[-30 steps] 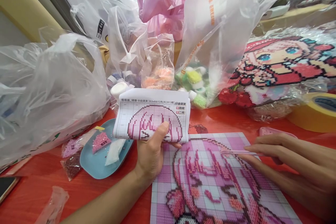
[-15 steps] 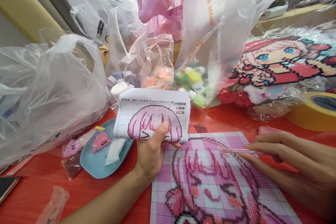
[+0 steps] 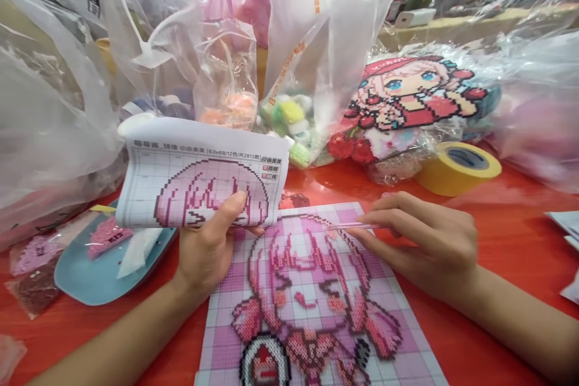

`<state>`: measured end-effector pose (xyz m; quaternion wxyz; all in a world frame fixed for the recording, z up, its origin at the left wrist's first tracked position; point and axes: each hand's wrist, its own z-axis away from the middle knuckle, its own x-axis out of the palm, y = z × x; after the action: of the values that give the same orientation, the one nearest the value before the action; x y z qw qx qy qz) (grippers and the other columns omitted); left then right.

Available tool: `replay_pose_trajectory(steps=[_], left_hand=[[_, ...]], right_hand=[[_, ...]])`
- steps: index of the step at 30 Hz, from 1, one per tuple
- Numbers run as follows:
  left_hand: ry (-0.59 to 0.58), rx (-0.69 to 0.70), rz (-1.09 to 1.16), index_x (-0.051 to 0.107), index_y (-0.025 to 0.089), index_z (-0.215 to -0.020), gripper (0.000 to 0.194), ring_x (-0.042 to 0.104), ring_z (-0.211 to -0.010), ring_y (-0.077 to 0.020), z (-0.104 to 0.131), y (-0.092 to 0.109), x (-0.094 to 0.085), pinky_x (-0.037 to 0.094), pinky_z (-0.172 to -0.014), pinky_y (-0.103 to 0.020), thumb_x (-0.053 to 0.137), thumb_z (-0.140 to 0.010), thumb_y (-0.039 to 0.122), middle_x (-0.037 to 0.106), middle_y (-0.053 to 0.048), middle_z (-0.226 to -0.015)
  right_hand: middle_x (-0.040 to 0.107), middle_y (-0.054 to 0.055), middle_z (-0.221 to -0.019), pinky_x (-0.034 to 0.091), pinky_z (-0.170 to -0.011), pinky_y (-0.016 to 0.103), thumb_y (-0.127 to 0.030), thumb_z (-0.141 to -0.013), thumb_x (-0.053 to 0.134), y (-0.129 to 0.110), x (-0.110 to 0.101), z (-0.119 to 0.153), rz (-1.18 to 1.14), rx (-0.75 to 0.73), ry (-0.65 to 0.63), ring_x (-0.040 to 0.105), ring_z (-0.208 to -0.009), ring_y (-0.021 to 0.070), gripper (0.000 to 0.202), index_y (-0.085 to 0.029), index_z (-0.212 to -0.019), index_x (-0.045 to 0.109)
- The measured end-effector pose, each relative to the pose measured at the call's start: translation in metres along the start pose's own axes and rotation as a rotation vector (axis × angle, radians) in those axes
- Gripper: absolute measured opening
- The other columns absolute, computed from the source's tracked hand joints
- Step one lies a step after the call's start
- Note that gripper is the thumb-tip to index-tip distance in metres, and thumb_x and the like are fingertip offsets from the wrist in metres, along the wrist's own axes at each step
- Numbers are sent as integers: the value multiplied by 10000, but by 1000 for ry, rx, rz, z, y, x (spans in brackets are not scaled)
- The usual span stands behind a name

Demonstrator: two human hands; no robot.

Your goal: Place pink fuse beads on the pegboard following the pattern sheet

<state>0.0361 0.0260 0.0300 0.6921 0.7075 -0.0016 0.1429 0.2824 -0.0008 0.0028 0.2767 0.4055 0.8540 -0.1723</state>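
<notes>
A folded paper chart with a pink-haired figure on a grid is pinched by my left hand, thumb on its front. Below and to the right lies a pegboard over a pink-and-white checked pattern, bearing a bead figure with closed eyes. My right hand grips thin pink tweezers between thumb and fingers. Their tips are at the upper right of the figure's hair; whether they hold a bead is too small to tell.
A blue plate with a bag of pink beads lies at the left. Plastic bags of supplies line the back. Yellow tape and a finished bead picture are at the back right.
The view has turned to the right, so things appear further left and more of the bead figure shows. My left hand still holds the chart; the tweezers stay near the hair's upper right.
</notes>
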Motion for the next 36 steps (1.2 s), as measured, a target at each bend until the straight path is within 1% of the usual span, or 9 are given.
replay_pose_trajectory(steps=[2,5,10,13,16,20,24,29,36], left_hand=[[4,-29,-12,666,199,-494,184,626,-436,-150,-1,-1,-1,592,-490,-271,766,-648,210,678,11,-512],[27,-52,5,677,209,-528,150,621,-446,-155,-2,-2,-2,579,-459,-267,766,-648,223,670,19,-512],[22,-30,10,675,199,-523,156,619,-434,-166,-1,-3,-2,576,-424,-282,784,-628,237,659,4,-503],[10,-18,18,667,191,-538,156,626,-425,-176,-1,-2,-1,575,-407,-292,792,-622,233,660,-8,-530],[2,-4,29,656,204,-550,158,617,-415,-164,0,0,0,565,-387,-284,796,-621,225,675,-4,-573],[1,18,5,680,208,-555,145,590,-403,-142,0,-1,0,577,-417,-276,786,-648,237,669,9,-552],[17,19,32,712,207,-624,89,612,-438,-146,-1,-2,0,578,-415,-263,797,-648,221,683,13,-598],[14,46,44,712,212,-649,90,619,-450,-147,-2,-2,1,569,-401,-258,802,-643,209,696,13,-635],[56,-10,58,716,194,-613,98,619,-451,-153,0,-2,1,576,-409,-267,813,-603,208,676,7,-586]], right_hand=[[657,-2,-672,400,-488,202,-289,-814,748,1,0,1,-5,4,-2,556,-531,70,174,-178,-743,633],[660,-5,-673,403,-497,209,-279,-808,752,1,0,2,-14,7,-24,572,-538,78,164,-182,-750,635],[668,-18,-670,400,-493,213,-283,-810,749,0,-2,2,1,3,-71,586,-540,78,148,-194,-754,644],[669,-17,-660,396,-483,213,-300,-821,737,0,-2,2,13,-3,-62,587,-528,76,162,-191,-742,647],[668,-14,-663,395,-480,214,-291,-810,750,1,-2,2,6,-22,-64,586,-525,76,156,-186,-757,648],[663,-19,-671,397,-490,215,-281,-788,770,1,-1,3,5,-35,-70,581,-527,76,155,-190,-765,647],[661,-23,-679,389,-494,214,-277,-779,780,1,-1,4,12,-33,-65,573,-530,71,157,-192,-781,647],[659,-34,-675,391,-498,206,-295,-797,763,0,-1,4,18,-21,-55,563,-528,61,150,-201,-769,649],[665,-31,-683,407,-500,207,-293,-799,760,-1,-1,3,25,-24,-61,572,-531,65,138,-205,-783,654]])
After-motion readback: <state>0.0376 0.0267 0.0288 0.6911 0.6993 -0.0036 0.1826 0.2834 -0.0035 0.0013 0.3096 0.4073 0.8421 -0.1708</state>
